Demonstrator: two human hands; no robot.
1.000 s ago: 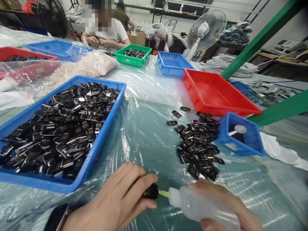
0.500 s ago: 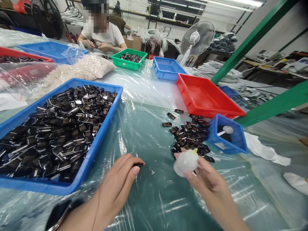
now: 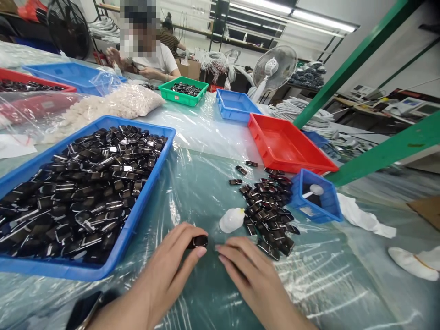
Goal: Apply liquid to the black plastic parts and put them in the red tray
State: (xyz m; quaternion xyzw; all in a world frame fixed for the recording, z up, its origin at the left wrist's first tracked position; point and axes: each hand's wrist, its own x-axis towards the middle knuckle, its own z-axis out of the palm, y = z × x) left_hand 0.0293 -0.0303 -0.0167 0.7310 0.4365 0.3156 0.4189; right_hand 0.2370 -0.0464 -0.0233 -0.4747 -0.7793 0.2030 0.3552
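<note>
My left hand (image 3: 178,256) grips a small glossy black part (image 3: 199,241) between thumb and fingers, just above the plastic-covered table. To its right, my right hand (image 3: 247,266) has its fingers close together near the tabletop; whether something tiny is at the fingertips cannot be made out. A white bottle with a yellowish tip (image 3: 232,220) lies on the table just beyond my right hand. Beside the bottle is a pile of black parts (image 3: 268,206). A large blue tray (image 3: 137,220) at the left is filled with similar black parts.
A small blue bin (image 3: 319,208) holding a white scoop stands right of the pile, behind it a red tray (image 3: 288,146). Farther back are a blue tray (image 3: 237,105), a green tray (image 3: 185,89) and a bag of pale pieces (image 3: 127,98). A person (image 3: 158,59) sits across the table.
My right hand has let go of the white bottle, which now lies on the table, and has moved closer to my left hand. The black part in my left hand shows more.
</note>
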